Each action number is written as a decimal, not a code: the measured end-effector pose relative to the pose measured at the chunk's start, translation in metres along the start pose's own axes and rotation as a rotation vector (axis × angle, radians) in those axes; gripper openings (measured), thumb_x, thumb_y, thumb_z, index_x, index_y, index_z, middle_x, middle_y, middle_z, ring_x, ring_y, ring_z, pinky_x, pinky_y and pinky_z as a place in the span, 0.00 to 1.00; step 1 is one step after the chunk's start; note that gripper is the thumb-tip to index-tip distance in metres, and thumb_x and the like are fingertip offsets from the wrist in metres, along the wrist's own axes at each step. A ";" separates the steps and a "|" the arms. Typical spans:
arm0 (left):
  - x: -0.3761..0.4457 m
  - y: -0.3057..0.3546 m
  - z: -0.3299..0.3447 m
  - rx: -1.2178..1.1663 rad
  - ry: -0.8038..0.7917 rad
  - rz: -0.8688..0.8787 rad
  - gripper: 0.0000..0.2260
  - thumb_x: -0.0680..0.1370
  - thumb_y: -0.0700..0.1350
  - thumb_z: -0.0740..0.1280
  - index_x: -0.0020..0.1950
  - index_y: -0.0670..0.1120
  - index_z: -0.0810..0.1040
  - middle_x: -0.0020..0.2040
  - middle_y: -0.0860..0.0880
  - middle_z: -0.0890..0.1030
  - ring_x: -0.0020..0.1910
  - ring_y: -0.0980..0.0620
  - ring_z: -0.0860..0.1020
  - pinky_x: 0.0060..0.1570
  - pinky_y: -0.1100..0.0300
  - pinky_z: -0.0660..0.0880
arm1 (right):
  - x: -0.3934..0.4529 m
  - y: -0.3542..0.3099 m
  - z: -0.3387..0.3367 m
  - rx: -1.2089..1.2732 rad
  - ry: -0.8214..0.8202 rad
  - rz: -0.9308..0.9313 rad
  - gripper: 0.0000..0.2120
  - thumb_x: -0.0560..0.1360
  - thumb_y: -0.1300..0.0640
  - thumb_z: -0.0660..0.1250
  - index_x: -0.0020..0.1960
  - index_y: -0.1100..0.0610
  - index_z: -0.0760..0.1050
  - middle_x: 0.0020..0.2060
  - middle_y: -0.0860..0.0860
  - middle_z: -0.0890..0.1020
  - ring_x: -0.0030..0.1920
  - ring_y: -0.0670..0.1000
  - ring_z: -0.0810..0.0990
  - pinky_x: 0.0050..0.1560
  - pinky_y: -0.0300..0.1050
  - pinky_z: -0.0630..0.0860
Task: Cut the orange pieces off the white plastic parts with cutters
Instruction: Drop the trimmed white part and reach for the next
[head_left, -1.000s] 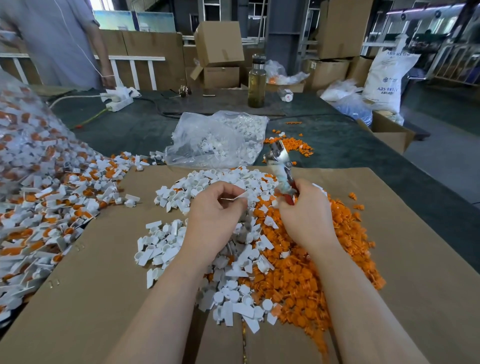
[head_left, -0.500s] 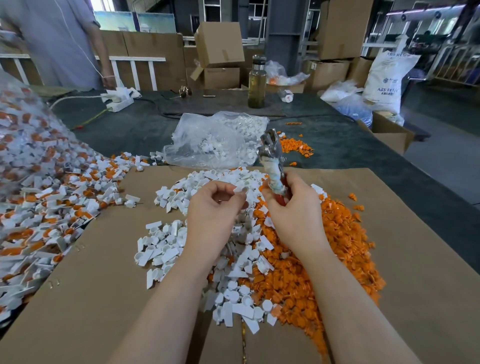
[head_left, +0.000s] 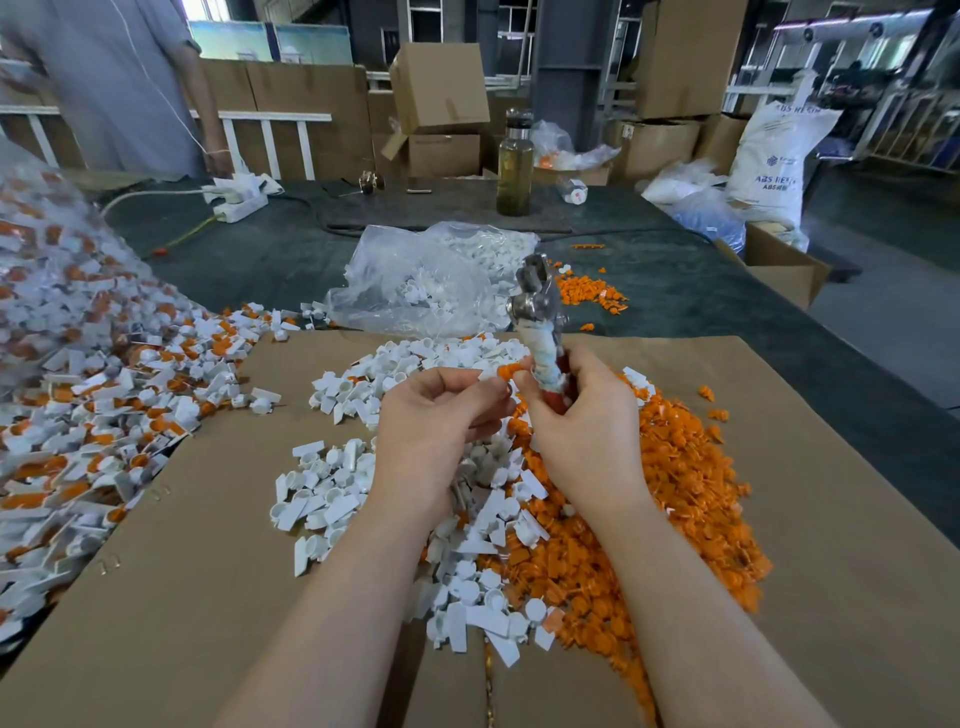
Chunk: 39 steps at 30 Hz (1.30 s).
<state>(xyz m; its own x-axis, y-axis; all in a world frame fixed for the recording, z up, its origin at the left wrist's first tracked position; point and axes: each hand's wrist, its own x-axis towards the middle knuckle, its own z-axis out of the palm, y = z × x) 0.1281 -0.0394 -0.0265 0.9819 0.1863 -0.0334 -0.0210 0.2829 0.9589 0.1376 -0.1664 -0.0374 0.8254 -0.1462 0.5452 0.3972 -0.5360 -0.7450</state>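
Judging by look, the part (head_left: 496, 375) held over the cardboard (head_left: 810, 509) is light, stiff moulded plastic: a white body with a small orange piece at its right end. It is pinched between thumb and fingertips of the left hand (head_left: 436, 415), fingers curled in. Such a piece is probably smooth and easily flicked away when cut, so a grip on the white body, close behind the orange end, seems best.

The cutters (head_left: 540, 332) are held upright in the right hand (head_left: 582, 415), fingers wrapped round the cloth-taped and red handles. The metal head points up and away, well above the part; whether the blades are parted cannot be told. The head would likely need tilting down to reach the orange end.

Below the hands, cut white pieces (head_left: 332, 499) are heaped to the left and orange offcuts (head_left: 675, 499) to the right, the two heaps touching in the middle. Uncut parts (head_left: 93, 405) are piled far left, spilling onto the cardboard's corner. A clear bag (head_left: 415, 280) of white pieces lies just beyond the cardboard on the desk (head_left: 685, 291).

Open room is judged to lie above the heaps. The cardboard's right edge is well apart from the hands, so dropped offcuts are likely caught.
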 end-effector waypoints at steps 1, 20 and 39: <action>0.000 0.000 0.000 -0.005 0.000 0.012 0.09 0.73 0.35 0.74 0.50 0.33 0.80 0.38 0.40 0.85 0.36 0.49 0.85 0.35 0.63 0.80 | 0.000 0.000 0.000 -0.025 0.010 -0.014 0.06 0.75 0.53 0.71 0.49 0.50 0.75 0.38 0.40 0.79 0.40 0.41 0.79 0.37 0.33 0.74; -0.003 0.001 0.004 0.303 0.096 0.229 0.07 0.71 0.41 0.78 0.37 0.51 0.82 0.35 0.49 0.85 0.40 0.47 0.84 0.45 0.53 0.83 | -0.003 -0.002 0.002 -0.054 -0.002 -0.046 0.10 0.74 0.54 0.72 0.46 0.45 0.70 0.35 0.35 0.75 0.40 0.34 0.77 0.36 0.29 0.69; 0.006 0.001 -0.003 0.170 0.123 0.212 0.04 0.76 0.38 0.72 0.42 0.44 0.80 0.33 0.50 0.84 0.35 0.54 0.84 0.40 0.64 0.80 | 0.008 -0.005 -0.026 0.118 -0.450 0.116 0.03 0.75 0.59 0.69 0.48 0.55 0.77 0.39 0.54 0.81 0.39 0.53 0.78 0.41 0.52 0.75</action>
<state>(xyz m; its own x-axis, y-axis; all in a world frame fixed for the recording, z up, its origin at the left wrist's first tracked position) 0.1330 -0.0356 -0.0270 0.9288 0.3395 0.1485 -0.1809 0.0656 0.9813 0.1315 -0.1865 -0.0197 0.9484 0.1887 0.2550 0.3135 -0.4354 -0.8439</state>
